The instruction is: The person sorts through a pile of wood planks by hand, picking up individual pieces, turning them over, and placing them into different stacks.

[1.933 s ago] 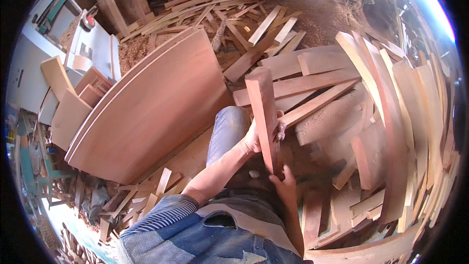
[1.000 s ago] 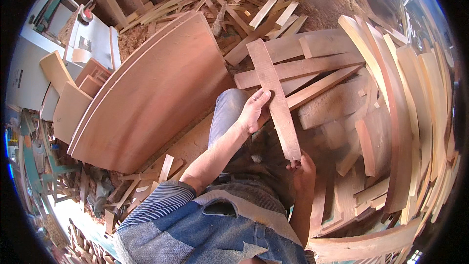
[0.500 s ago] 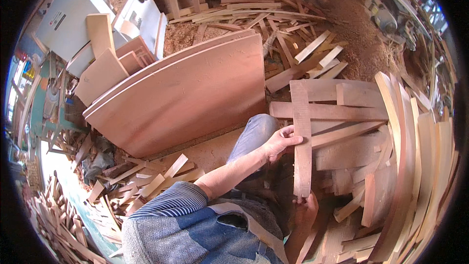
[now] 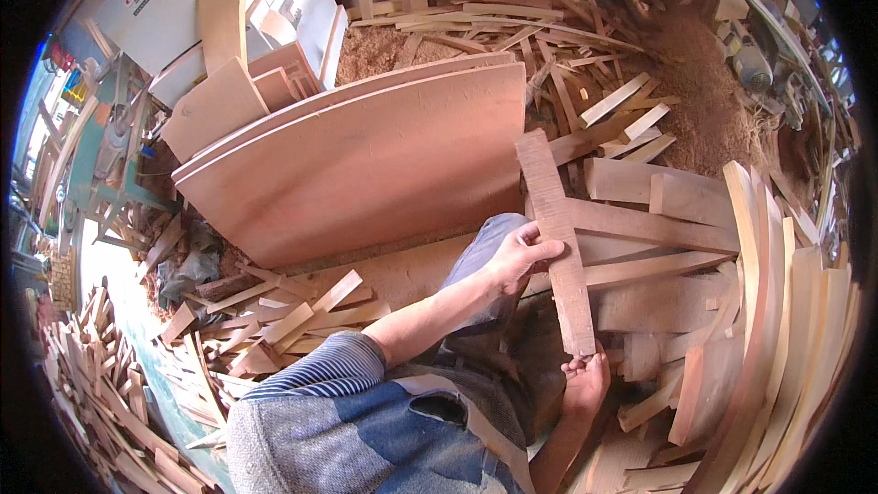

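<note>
A short plank of rough wood (image 4: 554, 220) is held up in front of me, its far end tilted to the left. My left hand (image 4: 523, 259) grips its left edge near the middle, thumb lying over the top face. At the near end, my right hand (image 4: 585, 380) pinches the plank with its fingertips. Under and beyond the plank lie several loose wooden boards (image 4: 663, 224), some crossing each other. My bent knee (image 4: 485, 252) is beside my left hand.
A large curved wooden panel (image 4: 366, 165) stands at centre left. Long curved strips (image 4: 764, 284) stand along the right. Offcuts (image 4: 302, 320) lie in heaps at left; more scraps (image 4: 512, 18) and sawdust (image 4: 700, 82) cover the far floor. A white machine (image 4: 151, 0) is at far left.
The plank has turned, its far end swinging left and its near end moving right. My right hand has moved up and right with it. My view has shifted slightly left.
</note>
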Demonstrator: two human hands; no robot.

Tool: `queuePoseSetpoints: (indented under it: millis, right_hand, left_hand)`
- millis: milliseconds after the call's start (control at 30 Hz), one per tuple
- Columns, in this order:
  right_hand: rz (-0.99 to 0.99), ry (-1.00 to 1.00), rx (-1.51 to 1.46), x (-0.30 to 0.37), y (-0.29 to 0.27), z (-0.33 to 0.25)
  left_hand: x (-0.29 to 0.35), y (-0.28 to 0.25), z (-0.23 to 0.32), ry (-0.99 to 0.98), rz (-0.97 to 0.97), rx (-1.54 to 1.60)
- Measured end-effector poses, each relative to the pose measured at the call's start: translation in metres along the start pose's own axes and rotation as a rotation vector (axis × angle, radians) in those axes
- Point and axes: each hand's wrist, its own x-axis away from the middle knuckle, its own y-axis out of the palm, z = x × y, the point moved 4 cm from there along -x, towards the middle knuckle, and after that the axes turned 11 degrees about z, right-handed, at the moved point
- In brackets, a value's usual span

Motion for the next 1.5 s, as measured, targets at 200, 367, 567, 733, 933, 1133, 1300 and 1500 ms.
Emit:
queuePoseSetpoints:
  millis: [200, 367, 567, 733, 933, 1133, 1300, 1500]
  right_hand:
    - [0.111, 0.091, 0.036, -0.003, -0.026, 0.015]
    - [0.129, 0.044, 0.131, 0.013, -0.039, 0.027]
    - [0.361, 0.136, 0.164, 0.019, -0.036, 0.012]
    - [0.484, 0.017, 0.194, 0.026, -0.100, 0.032]
    - [0.636, -0.065, 0.425, 0.052, -0.182, 0.081]
    - [0.747, -0.117, 0.806, 0.062, -0.263, 0.141]
    - [0.827, -0.335, 1.030, 0.010, -0.322, 0.148]
    - [0.775, 0.074, 0.114, -0.067, -0.278, 0.080]
  left_hand:
    - [-0.006, 0.006, 0.111, 0.281, 0.191, -0.239]
    - [-0.075, 0.016, 0.370, 0.675, 0.381, -0.321]
    - [-0.098, 0.067, 0.429, 0.759, 0.297, -0.835]
    - [-0.065, 0.041, 0.234, 0.603, 0.179, -1.164]
    - [-0.067, -0.036, 0.061, 0.334, -0.138, -1.245]
    - [-0.070, -0.028, 0.021, 0.480, -0.214, -1.544]
    - [-0.075, -0.028, 0.011, 0.597, -0.219, -1.750]
    - [-0.049, -0.026, 0.011, 0.726, -0.155, -1.906]
